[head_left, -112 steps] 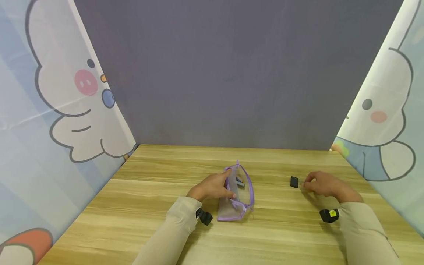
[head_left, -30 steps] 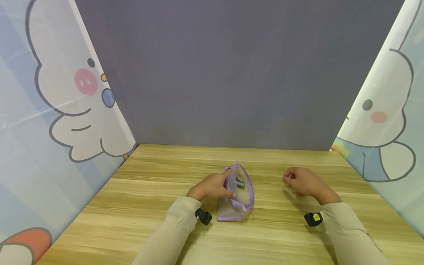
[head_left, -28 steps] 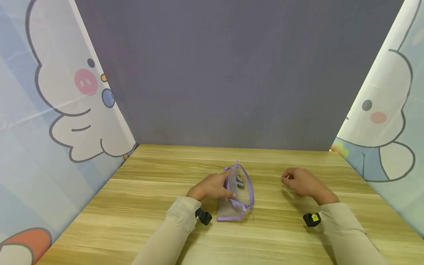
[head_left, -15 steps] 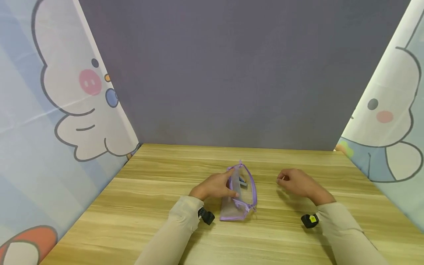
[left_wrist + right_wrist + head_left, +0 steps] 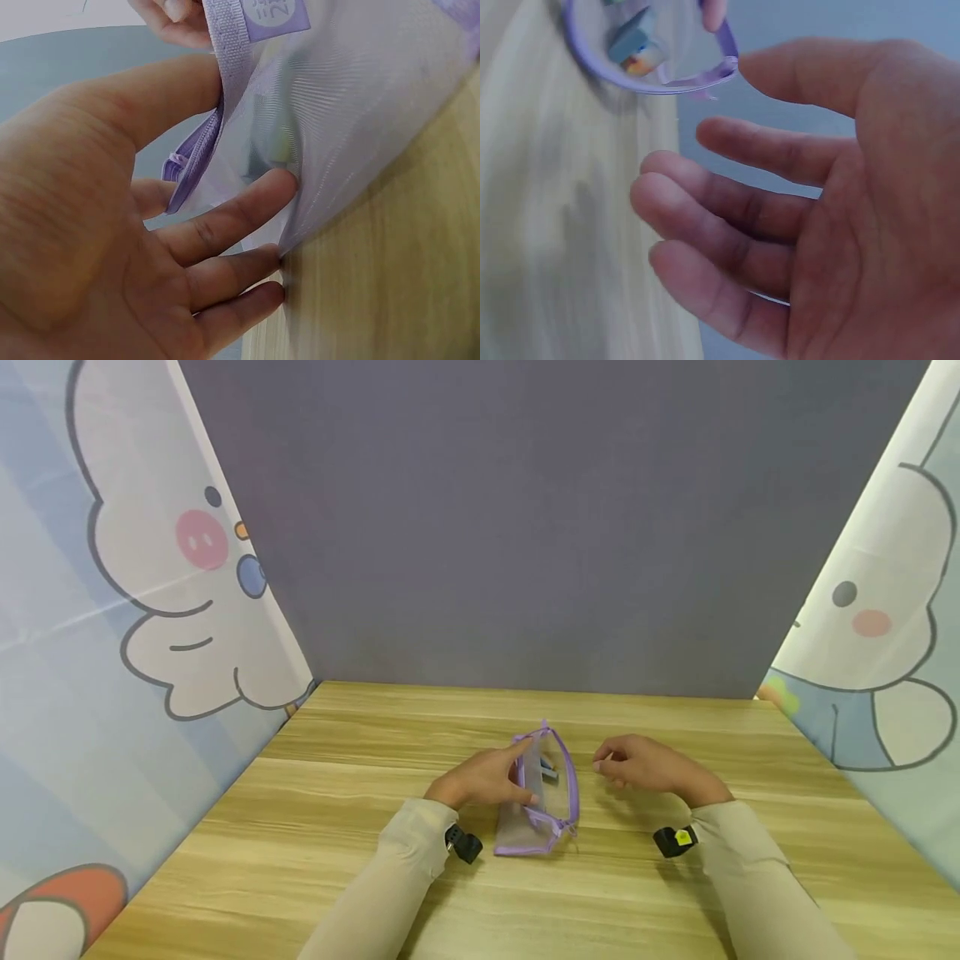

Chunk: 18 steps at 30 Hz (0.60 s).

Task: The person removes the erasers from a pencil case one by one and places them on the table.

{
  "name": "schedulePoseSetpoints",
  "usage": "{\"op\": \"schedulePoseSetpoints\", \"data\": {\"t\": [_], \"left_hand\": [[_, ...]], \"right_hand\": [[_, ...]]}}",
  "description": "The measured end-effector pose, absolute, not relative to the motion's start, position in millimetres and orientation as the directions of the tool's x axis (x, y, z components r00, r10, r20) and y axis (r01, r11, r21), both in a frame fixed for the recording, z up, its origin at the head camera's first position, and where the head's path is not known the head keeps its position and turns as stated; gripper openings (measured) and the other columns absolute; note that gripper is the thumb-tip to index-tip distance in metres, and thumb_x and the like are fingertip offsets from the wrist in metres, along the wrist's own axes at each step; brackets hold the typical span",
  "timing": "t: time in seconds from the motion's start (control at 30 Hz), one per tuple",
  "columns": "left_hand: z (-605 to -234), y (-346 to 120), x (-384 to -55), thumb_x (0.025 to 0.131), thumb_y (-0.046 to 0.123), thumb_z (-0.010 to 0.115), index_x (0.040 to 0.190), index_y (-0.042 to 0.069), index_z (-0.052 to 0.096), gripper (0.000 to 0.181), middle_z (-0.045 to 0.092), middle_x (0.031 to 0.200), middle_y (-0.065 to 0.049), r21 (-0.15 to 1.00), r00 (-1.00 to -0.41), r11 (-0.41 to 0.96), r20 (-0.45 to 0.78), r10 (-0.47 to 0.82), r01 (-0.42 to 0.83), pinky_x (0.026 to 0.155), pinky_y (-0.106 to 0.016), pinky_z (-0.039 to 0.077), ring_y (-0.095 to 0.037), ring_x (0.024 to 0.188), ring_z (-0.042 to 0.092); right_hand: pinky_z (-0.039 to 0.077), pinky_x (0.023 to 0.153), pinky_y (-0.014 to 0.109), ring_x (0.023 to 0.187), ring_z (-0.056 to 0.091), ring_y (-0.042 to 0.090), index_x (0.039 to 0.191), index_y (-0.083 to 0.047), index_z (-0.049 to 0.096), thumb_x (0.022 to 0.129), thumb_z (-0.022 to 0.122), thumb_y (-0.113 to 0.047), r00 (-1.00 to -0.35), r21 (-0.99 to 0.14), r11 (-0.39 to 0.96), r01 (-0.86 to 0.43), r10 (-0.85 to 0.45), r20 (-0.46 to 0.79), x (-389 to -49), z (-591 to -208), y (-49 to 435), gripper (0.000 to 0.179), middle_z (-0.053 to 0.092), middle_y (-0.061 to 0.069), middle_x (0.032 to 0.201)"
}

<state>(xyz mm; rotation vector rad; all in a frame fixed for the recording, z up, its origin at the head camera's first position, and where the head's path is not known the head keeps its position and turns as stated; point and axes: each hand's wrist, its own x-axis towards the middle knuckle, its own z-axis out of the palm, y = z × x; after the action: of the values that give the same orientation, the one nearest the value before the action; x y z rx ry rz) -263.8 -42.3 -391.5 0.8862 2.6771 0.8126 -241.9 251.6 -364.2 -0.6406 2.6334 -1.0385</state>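
Note:
A see-through mesh zip pouch (image 5: 517, 835) with purple edging stands on the wooden table, its zip mouth gaping to the right. My left hand (image 5: 487, 777) holds its left side. In the left wrist view the thumb hooks over the zip edge and the fingers press the mesh (image 5: 360, 127) from outside. Inside lie a grey-blue block (image 5: 632, 36) and something with orange and yellow print (image 5: 641, 61). Just right of the pouch hovers my right hand (image 5: 648, 766), fingers loosely bent. In the right wrist view nothing shows between its fingers (image 5: 705, 217).
The wooden table (image 5: 360, 868) runs back to a dark grey panel (image 5: 555, 527). Cartoon-printed cloths (image 5: 45, 710) hang along both sides. Each wrist wears a black camera (image 5: 675, 841).
My right hand has come left from the table's right part toward the pouch. The small black item seen there at first no longer shows. My left hand keeps its hold on the pouch.

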Motion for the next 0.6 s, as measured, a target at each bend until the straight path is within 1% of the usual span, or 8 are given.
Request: {"op": "schedulePoseSetpoints", "data": {"t": [0.03, 0.17, 0.27, 0.33, 0.43, 0.5, 0.53, 0.6], "left_hand": [[-391.0, -42.5, -263.8, 0.08, 0.045, 0.082, 0.162, 0.021, 0.021, 0.105, 0.066, 0.115, -0.001, 0.563, -0.799, 0.668, -0.02, 0.601, 0.488, 0.103, -0.037, 0.043, -0.012, 0.104, 0.057], [-390.8, -42.9, -263.5, 0.08, 0.045, 0.083, 0.162, 0.022, 0.022, 0.105, 0.063, 0.128, -0.006, 0.569, -0.8, 0.664, -0.016, 0.6, 0.486, 0.104, -0.038, 0.043, -0.013, 0.108, 0.057], [-391.6, -42.8, -263.6, 0.08, 0.044, 0.083, 0.162, 0.022, 0.022, 0.105, 0.062, 0.129, -0.007, 0.575, -0.8, 0.66, -0.016, 0.599, 0.483, 0.103, -0.038, 0.043, -0.013, 0.106, 0.057], [-392.7, -42.5, -264.3, 0.08, 0.044, 0.083, 0.162, 0.022, 0.023, 0.104, 0.06, 0.134, -0.007, 0.575, -0.801, 0.66, -0.012, 0.599, 0.484, 0.104, -0.038, 0.043, -0.012, 0.108, 0.056], [-392.6, -42.1, -265.3, 0.08, 0.043, 0.083, 0.162, 0.022, 0.023, 0.104, 0.063, 0.126, -0.003, 0.572, -0.798, 0.66, -0.015, 0.602, 0.487, 0.102, -0.037, 0.044, -0.012, 0.104, 0.057], [-391.5, -41.9, -265.3, 0.08, 0.043, 0.083, 0.162, 0.022, 0.023, 0.104, 0.065, 0.114, 0.001, 0.57, -0.796, 0.66, -0.018, 0.605, 0.49, 0.099, -0.035, 0.045, -0.011, 0.099, 0.057], [-391.7, -41.8, -265.5, 0.08, 0.043, 0.083, 0.162, 0.021, 0.023, 0.104, 0.065, 0.109, 0.003, 0.568, -0.794, 0.66, -0.018, 0.608, 0.492, 0.097, -0.035, 0.046, -0.011, 0.096, 0.057], [-391.4, -41.9, -265.1, 0.08, 0.04, 0.084, 0.162, 0.021, 0.023, 0.103, 0.064, 0.105, 0.004, 0.578, -0.791, 0.653, -0.022, 0.611, 0.489, 0.095, -0.034, 0.046, -0.01, 0.094, 0.058]], "right_hand": [[0.045, 0.058, 0.031, 0.073, 0.057, 0.026, 0.12, 0.005, 0.061, 0.103, 0.058, -0.023, -0.875, -0.7, 0.65, -0.296, -0.479, -0.074, -243.1, -362.4, 250.4, 0.034, 0.063, 0.012, 0.082], [0.043, 0.058, 0.031, 0.074, 0.056, 0.027, 0.124, 0.006, 0.059, 0.103, 0.057, -0.025, -0.869, -0.713, 0.647, -0.269, -0.482, -0.109, -246.4, -356.9, 246.9, 0.037, 0.061, 0.013, 0.082], [0.045, 0.061, 0.033, 0.076, 0.057, 0.028, 0.124, 0.007, 0.059, 0.103, 0.057, -0.024, -0.865, -0.715, 0.641, -0.279, -0.49, -0.103, -247.9, -354.9, 244.5, 0.038, 0.061, 0.013, 0.082], [0.046, 0.062, 0.033, 0.076, 0.058, 0.028, 0.124, 0.008, 0.059, 0.103, 0.057, -0.023, -0.864, -0.713, 0.639, -0.289, -0.494, -0.093, -249.2, -354.3, 243.3, 0.038, 0.061, 0.013, 0.082], [0.047, 0.062, 0.033, 0.075, 0.058, 0.028, 0.124, 0.007, 0.059, 0.103, 0.057, -0.022, -0.865, -0.713, 0.636, -0.295, -0.495, -0.085, -250.7, -353.9, 240.7, 0.036, 0.061, 0.012, 0.081], [0.047, 0.062, 0.034, 0.074, 0.058, 0.028, 0.124, 0.007, 0.06, 0.103, 0.056, -0.022, -0.868, -0.711, 0.638, -0.297, -0.49, -0.077, -251.5, -353.1, 238.2, 0.036, 0.062, 0.012, 0.081], [0.048, 0.063, 0.036, 0.075, 0.058, 0.028, 0.125, 0.006, 0.06, 0.103, 0.056, -0.022, -0.871, -0.714, 0.635, -0.295, -0.487, -0.072, -251.7, -353.1, 236.7, 0.036, 0.062, 0.012, 0.083], [0.049, 0.064, 0.039, 0.076, 0.059, 0.03, 0.125, 0.006, 0.06, 0.104, 0.055, -0.022, -0.877, -0.718, 0.629, -0.297, -0.477, -0.055, -251.6, -353.1, 234.1, 0.036, 0.063, 0.014, 0.085]]}}
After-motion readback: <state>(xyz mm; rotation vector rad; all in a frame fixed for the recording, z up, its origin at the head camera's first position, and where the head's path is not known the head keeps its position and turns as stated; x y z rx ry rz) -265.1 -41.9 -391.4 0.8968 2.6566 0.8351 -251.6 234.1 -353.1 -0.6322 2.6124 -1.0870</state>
